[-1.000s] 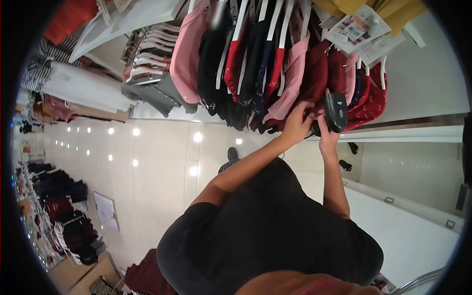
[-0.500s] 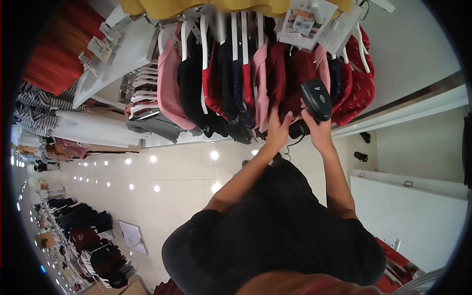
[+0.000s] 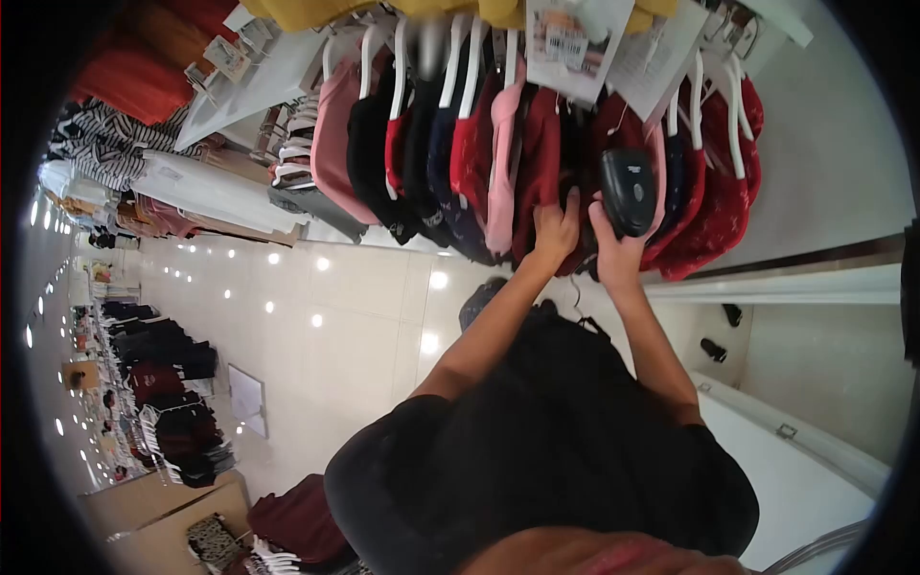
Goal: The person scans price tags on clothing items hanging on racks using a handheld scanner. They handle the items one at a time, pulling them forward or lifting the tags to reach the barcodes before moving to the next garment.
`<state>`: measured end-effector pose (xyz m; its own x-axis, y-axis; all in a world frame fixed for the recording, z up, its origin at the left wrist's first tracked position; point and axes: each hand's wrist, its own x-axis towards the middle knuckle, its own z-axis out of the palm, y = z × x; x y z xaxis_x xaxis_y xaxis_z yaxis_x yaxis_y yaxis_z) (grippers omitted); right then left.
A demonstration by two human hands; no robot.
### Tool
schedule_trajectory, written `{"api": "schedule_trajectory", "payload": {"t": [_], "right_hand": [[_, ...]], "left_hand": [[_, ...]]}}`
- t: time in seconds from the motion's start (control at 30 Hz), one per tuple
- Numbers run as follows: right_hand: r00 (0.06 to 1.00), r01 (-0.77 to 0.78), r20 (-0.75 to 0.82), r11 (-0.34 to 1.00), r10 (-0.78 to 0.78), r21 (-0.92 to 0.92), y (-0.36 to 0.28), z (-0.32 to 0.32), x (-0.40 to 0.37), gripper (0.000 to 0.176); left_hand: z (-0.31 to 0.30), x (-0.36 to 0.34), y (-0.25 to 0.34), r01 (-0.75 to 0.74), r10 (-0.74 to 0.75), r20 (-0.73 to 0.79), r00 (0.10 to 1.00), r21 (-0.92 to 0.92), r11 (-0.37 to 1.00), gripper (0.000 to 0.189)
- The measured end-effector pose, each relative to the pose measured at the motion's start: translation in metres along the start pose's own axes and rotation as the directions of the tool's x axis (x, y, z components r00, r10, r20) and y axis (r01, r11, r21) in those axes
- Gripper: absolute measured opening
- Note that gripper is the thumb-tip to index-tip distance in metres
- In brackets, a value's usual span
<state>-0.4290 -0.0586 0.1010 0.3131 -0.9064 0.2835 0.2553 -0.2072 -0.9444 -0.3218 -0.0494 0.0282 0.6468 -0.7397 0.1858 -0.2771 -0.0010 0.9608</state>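
Note:
My right hand [image 3: 618, 257] is wrapped around a black handheld barcode scanner [image 3: 628, 195], its rounded head held up in front of the hanging clothes. Close by on the left, my left hand [image 3: 556, 235] is closed on the lower part of a dark red garment [image 3: 539, 153]; the fingertips are partly hidden by cloth. A pink garment [image 3: 502, 172] hangs to the left of that hand. Another red patterned garment [image 3: 714, 211] hangs right of the scanner. White hangers [image 3: 472, 72] carry the row. A thin cord [image 3: 575, 292] dangles below my hands.
Paper tags [image 3: 575, 48] hang over the rail beneath yellow cloth [image 3: 316, 11]. A white shelf [image 3: 259, 86] juts out at the left. Tiled floor [image 3: 383, 297] lies behind me, with further clothes racks [image 3: 172, 412]. A white panel [image 3: 757, 479] stands at the right.
The camera view has turned slightly. My left hand has gone from fingers spread at the garments to closing on the dark red one. The scanner stays in my right hand, now more upright.

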Motion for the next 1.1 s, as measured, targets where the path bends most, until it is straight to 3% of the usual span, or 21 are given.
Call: {"api": "schedule_trajectory", "payload": {"t": [0.03, 0.1, 0.13, 0.23, 0.3, 0.33, 0.4, 0.47, 0.53, 0.57, 0.67, 0.73, 0.87, 0.93, 0.97, 1.03, 1.1], "right_hand": [[1.000, 0.007, 0.029, 1.000, -0.007, 0.005, 0.001, 0.004, 0.010, 0.029], [0.998, 0.066, 0.023, 0.998, -0.065, -0.016, -0.004, 0.003, 0.021, 0.028], [0.999, 0.023, 0.040, 0.999, -0.022, -0.035, -0.006, -0.001, 0.024, 0.028], [0.998, -0.048, 0.043, 0.998, 0.050, -0.041, -0.001, -0.015, 0.022, 0.026], [0.998, 0.029, 0.066, 0.993, -0.021, -0.115, 0.005, -0.024, 0.020, 0.027], [0.994, -0.035, 0.097, 0.994, 0.045, -0.105, 0.003, -0.026, 0.018, 0.029], [0.993, -0.006, 0.116, 0.992, 0.021, -0.130, 0.004, -0.028, 0.022, 0.029], [0.991, 0.031, 0.130, 0.989, -0.012, -0.146, 0.002, -0.028, 0.022, 0.030], [0.995, -0.041, 0.084, 0.997, 0.047, -0.064, -0.004, -0.027, 0.023, 0.028], [0.996, -0.046, 0.077, 0.997, 0.051, -0.061, -0.005, -0.028, 0.023, 0.028], [0.981, -0.133, 0.130, 0.985, 0.146, -0.109, -0.004, -0.033, 0.027, 0.028], [0.996, -0.044, 0.078, 0.996, 0.050, -0.078, -0.003, -0.032, 0.028, 0.028], [0.995, -0.014, 0.100, 0.991, 0.027, -0.135, 0.002, -0.038, 0.028, 0.030], [0.990, 0.024, 0.140, 0.990, -0.005, -0.137, -0.001, -0.038, 0.030, 0.029], [0.989, 0.023, 0.146, 0.990, -0.002, -0.138, 0.001, -0.040, 0.028, 0.029], [0.991, -0.040, 0.122, 0.985, 0.061, -0.165, 0.006, -0.043, 0.027, 0.029], [0.990, -0.060, 0.116, 0.985, 0.079, -0.164, 0.004, -0.042, 0.025, 0.028]], "left_hand": [[0.008, 0.013, -0.005, -0.022, 0.022, -0.017, 1.000, -0.013, 1.000, 0.036], [0.031, 0.038, -0.044, -0.198, 0.208, -0.092, 0.974, 0.111, 0.974, 0.039], [0.043, 0.060, -0.071, -0.330, 0.382, -0.148, 0.912, 0.289, 0.899, 0.043], [0.053, 0.088, -0.072, -0.333, 0.385, -0.128, 0.914, 0.307, 0.892, 0.041], [0.058, 0.106, -0.074, -0.351, 0.406, -0.120, 0.906, 0.321, 0.879, 0.040], [0.059, 0.115, -0.074, -0.362, 0.417, -0.113, 0.902, 0.329, 0.872, 0.039], [0.074, 0.154, -0.078, -0.379, 0.432, -0.091, 0.897, 0.345, 0.859, 0.038], [0.040, 0.151, -0.082, -0.407, 0.457, -0.062, 0.887, 0.363, 0.838, 0.036], [0.079, 0.216, -0.077, -0.447, 0.493, -0.029, 0.870, 0.380, 0.810, 0.035], [0.031, 0.176, -0.080, -0.462, 0.505, -0.011, 0.863, 0.387, 0.798, 0.034], [0.022, 0.170, -0.056, -0.503, 0.540, 0.022, 0.841, 0.401, 0.766, 0.032], [0.010, 0.168, -0.023, -0.389, 0.358, 0.180, 0.916, 0.186, 0.902, 0.035], [0.012, 0.177, -0.034, -0.543, 0.511, 0.191, 0.838, 0.201, 0.815, 0.019], [0.012, 0.179, -0.037, -0.370, 0.354, 0.220, 0.909, 0.034, 0.928, 0.021], [0.011, 0.180, -0.040, -0.367, 0.351, 0.214, 0.912, 0.036, 0.930, 0.021], [0.010, 0.183, -0.040, -0.354, 0.373, 0.068, 0.925, -0.196, 0.914, 0.030], [0.014, 0.177, -0.035, -0.320, 0.335, 0.067, 0.940, -0.171, 0.932, 0.033]]}}
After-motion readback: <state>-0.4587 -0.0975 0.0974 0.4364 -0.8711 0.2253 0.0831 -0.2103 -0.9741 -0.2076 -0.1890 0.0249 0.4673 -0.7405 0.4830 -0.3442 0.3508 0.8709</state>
